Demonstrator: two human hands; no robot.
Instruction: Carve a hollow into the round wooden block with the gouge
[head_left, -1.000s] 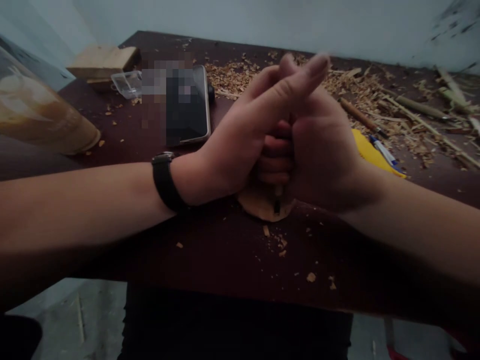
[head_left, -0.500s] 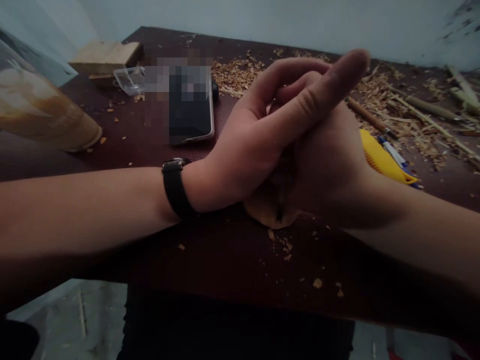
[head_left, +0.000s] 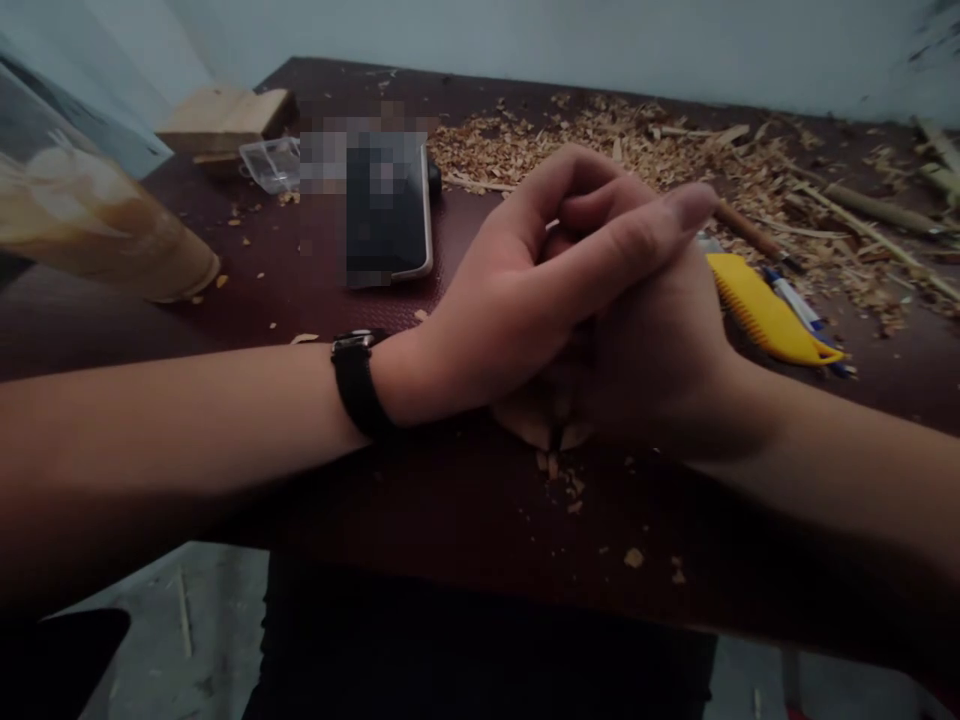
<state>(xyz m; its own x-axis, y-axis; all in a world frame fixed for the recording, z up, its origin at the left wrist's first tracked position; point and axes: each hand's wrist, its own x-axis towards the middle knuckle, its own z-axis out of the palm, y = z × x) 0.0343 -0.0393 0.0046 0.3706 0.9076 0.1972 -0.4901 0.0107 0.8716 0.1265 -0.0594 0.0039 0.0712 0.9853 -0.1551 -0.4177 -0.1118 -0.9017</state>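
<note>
My left hand, with a black watch on its wrist, is closed over my right hand, thumb stretched across the top. My right hand is a fist. Under it a thin dark tool tip shows, pressed onto a small round pale wooden piece lying on the dark brown table. Most of the tool and the wooden piece is hidden by both hands.
A phone lies behind my left hand. A yellow cutter and a pen lie to the right. Wood shavings and sticks cover the far side. A wooden block, a clear plastic box and a tilted jar are at the left.
My left hand has closed down over my right fist, and its raised thumb has dropped lower. Both hands have sunk toward the wooden piece.
</note>
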